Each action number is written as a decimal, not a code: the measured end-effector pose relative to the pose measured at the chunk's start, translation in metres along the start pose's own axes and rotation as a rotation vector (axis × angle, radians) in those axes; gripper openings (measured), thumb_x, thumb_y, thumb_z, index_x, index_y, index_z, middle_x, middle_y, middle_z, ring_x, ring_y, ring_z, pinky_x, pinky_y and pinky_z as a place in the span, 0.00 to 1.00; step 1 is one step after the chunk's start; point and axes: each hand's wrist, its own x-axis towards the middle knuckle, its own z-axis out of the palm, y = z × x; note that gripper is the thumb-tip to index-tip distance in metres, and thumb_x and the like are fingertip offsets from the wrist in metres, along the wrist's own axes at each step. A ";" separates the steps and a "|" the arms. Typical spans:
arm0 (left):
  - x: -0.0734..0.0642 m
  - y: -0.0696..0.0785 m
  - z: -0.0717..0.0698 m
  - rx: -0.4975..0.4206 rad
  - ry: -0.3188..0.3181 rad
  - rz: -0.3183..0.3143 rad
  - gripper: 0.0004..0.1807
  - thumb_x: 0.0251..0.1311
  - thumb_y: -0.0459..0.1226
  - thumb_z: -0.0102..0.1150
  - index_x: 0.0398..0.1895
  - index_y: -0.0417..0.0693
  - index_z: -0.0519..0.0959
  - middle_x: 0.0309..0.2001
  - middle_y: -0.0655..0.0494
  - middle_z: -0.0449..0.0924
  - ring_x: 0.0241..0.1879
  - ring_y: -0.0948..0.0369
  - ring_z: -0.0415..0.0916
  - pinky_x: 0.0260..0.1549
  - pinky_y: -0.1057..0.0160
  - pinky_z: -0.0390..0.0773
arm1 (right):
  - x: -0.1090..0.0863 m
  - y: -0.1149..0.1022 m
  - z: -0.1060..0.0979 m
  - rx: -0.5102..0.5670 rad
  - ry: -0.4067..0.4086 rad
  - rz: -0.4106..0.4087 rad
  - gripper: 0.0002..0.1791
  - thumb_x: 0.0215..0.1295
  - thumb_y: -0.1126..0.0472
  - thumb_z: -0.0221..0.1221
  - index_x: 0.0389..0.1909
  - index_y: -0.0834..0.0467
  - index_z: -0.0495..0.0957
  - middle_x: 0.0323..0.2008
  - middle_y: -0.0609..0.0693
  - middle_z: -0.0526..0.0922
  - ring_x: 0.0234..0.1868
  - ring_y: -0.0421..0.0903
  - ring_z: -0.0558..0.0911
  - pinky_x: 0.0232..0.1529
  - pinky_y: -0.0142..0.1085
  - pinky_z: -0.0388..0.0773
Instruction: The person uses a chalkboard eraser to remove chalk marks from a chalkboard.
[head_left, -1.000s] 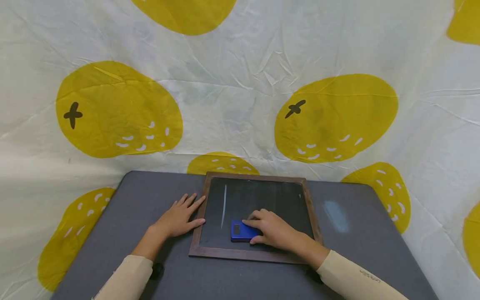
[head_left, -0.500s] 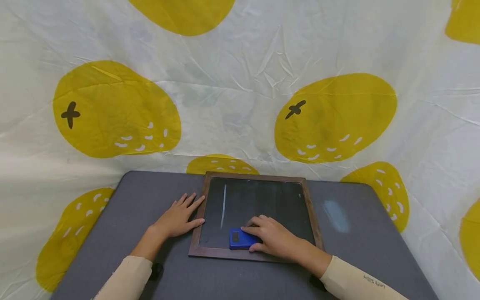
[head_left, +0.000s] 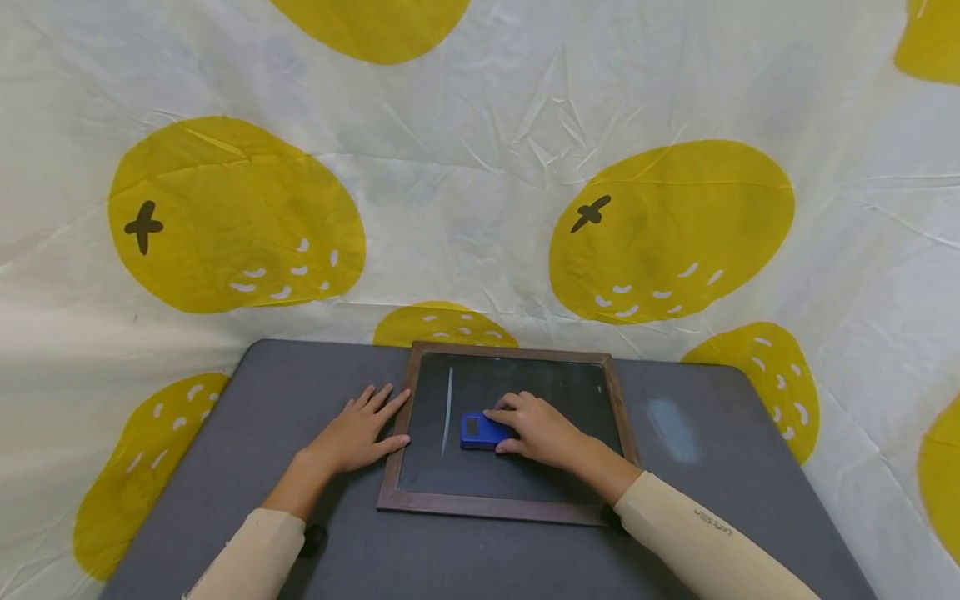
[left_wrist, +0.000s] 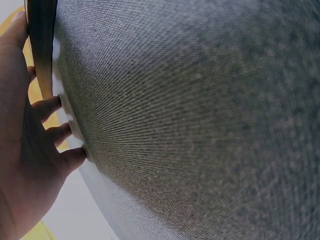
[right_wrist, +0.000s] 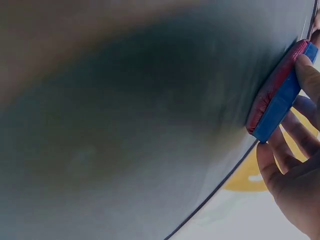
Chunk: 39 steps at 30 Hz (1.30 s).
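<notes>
A blue eraser [head_left: 480,432] with a red pad [right_wrist: 274,90] underneath is held flat on a dark chalkboard [head_left: 558,386], at the lower centre of the head view. The chalkboard, edged by a brown frame [head_left: 487,505], is marked at its left by one near-upright white line [head_left: 448,408].

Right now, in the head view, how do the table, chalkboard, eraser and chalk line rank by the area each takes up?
1. Table
2. Chalkboard, lying on the table
3. Eraser, partly covered by the right hand
4. Chalk line: longer than the eraser's visible part, but very thin
</notes>
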 end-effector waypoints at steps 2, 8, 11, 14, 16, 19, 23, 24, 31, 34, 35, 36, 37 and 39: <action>0.000 0.000 0.000 0.001 -0.001 0.000 0.45 0.71 0.66 0.50 0.84 0.59 0.53 0.82 0.40 0.53 0.80 0.34 0.47 0.70 0.25 0.55 | 0.006 0.006 0.000 0.000 -0.003 0.018 0.33 0.63 0.45 0.71 0.66 0.54 0.81 0.54 0.53 0.82 0.49 0.50 0.80 0.49 0.45 0.82; 0.000 0.000 0.000 0.004 -0.002 -0.001 0.45 0.71 0.66 0.50 0.84 0.60 0.53 0.81 0.40 0.53 0.80 0.34 0.48 0.70 0.26 0.55 | 0.026 0.024 0.000 0.006 -0.041 0.094 0.33 0.65 0.45 0.70 0.68 0.54 0.79 0.57 0.55 0.81 0.52 0.53 0.80 0.54 0.48 0.81; 0.001 -0.001 0.000 0.002 -0.004 0.002 0.45 0.71 0.66 0.49 0.84 0.60 0.53 0.82 0.40 0.53 0.80 0.34 0.47 0.70 0.26 0.55 | 0.034 0.033 0.000 0.018 -0.059 0.143 0.33 0.66 0.45 0.69 0.69 0.53 0.79 0.58 0.55 0.81 0.53 0.53 0.80 0.57 0.49 0.80; 0.001 -0.001 0.001 -0.001 -0.005 0.003 0.45 0.71 0.66 0.49 0.84 0.60 0.53 0.82 0.40 0.53 0.80 0.34 0.47 0.70 0.26 0.55 | 0.042 0.041 0.000 0.030 -0.063 0.181 0.32 0.66 0.46 0.69 0.69 0.54 0.78 0.59 0.56 0.81 0.54 0.53 0.79 0.58 0.49 0.79; 0.001 -0.001 0.001 -0.001 -0.003 0.003 0.45 0.71 0.66 0.49 0.84 0.60 0.53 0.82 0.41 0.53 0.80 0.34 0.47 0.70 0.26 0.55 | 0.048 0.046 0.000 0.036 -0.062 0.203 0.32 0.67 0.47 0.69 0.69 0.54 0.78 0.59 0.56 0.80 0.55 0.54 0.79 0.60 0.50 0.78; 0.001 -0.001 0.002 0.003 -0.001 0.003 0.45 0.71 0.66 0.49 0.84 0.60 0.53 0.82 0.41 0.53 0.80 0.34 0.47 0.71 0.26 0.55 | 0.055 0.053 0.000 0.045 -0.061 0.235 0.32 0.68 0.48 0.68 0.70 0.54 0.77 0.61 0.57 0.79 0.58 0.56 0.79 0.63 0.51 0.77; 0.001 -0.001 0.001 0.003 -0.003 0.000 0.45 0.71 0.66 0.49 0.84 0.60 0.53 0.82 0.41 0.52 0.80 0.35 0.47 0.70 0.26 0.55 | 0.062 0.063 0.000 0.050 -0.059 0.264 0.32 0.70 0.51 0.67 0.72 0.56 0.75 0.65 0.59 0.78 0.63 0.58 0.78 0.67 0.53 0.74; 0.001 -0.001 0.001 0.002 -0.006 0.000 0.45 0.71 0.66 0.49 0.84 0.60 0.53 0.82 0.41 0.52 0.80 0.35 0.47 0.71 0.26 0.55 | 0.064 0.065 0.001 0.049 -0.059 0.271 0.32 0.70 0.52 0.67 0.72 0.56 0.74 0.66 0.60 0.77 0.63 0.58 0.78 0.68 0.53 0.74; 0.001 -0.002 0.002 -0.007 -0.008 0.002 0.45 0.71 0.67 0.48 0.84 0.60 0.52 0.82 0.41 0.52 0.80 0.35 0.46 0.71 0.26 0.54 | 0.070 0.071 0.001 0.048 -0.070 0.309 0.32 0.71 0.53 0.66 0.73 0.56 0.72 0.65 0.59 0.77 0.62 0.56 0.78 0.69 0.51 0.73; 0.001 -0.003 0.002 -0.002 -0.003 -0.001 0.45 0.71 0.67 0.48 0.84 0.61 0.53 0.82 0.42 0.52 0.81 0.35 0.46 0.71 0.26 0.54 | 0.071 0.072 0.000 0.052 -0.081 0.305 0.32 0.72 0.53 0.65 0.74 0.56 0.72 0.66 0.59 0.77 0.62 0.56 0.77 0.69 0.52 0.72; 0.000 -0.003 0.002 -0.001 -0.002 -0.002 0.45 0.71 0.67 0.48 0.84 0.61 0.53 0.82 0.42 0.52 0.80 0.35 0.46 0.71 0.26 0.54 | 0.071 0.072 -0.001 0.049 -0.085 0.306 0.32 0.72 0.53 0.65 0.74 0.56 0.71 0.66 0.60 0.76 0.63 0.57 0.77 0.69 0.52 0.72; 0.000 -0.003 0.002 0.001 -0.002 -0.002 0.45 0.71 0.67 0.48 0.84 0.61 0.53 0.82 0.42 0.52 0.80 0.35 0.46 0.71 0.26 0.54 | 0.070 0.072 -0.001 0.048 -0.091 0.311 0.32 0.72 0.53 0.65 0.74 0.56 0.71 0.66 0.59 0.76 0.63 0.57 0.77 0.70 0.52 0.72; 0.000 -0.003 0.002 -0.002 -0.003 -0.003 0.45 0.71 0.67 0.48 0.84 0.61 0.53 0.82 0.42 0.52 0.81 0.35 0.46 0.71 0.26 0.54 | 0.070 0.073 -0.001 0.048 -0.095 0.316 0.32 0.72 0.53 0.65 0.75 0.55 0.71 0.66 0.59 0.76 0.63 0.57 0.77 0.70 0.52 0.72; 0.000 -0.003 0.002 -0.002 -0.003 -0.001 0.45 0.71 0.67 0.48 0.84 0.61 0.52 0.82 0.42 0.52 0.80 0.35 0.46 0.71 0.26 0.54 | 0.068 0.076 -0.002 0.060 -0.099 0.325 0.32 0.73 0.53 0.64 0.75 0.55 0.71 0.67 0.59 0.75 0.65 0.57 0.76 0.71 0.53 0.70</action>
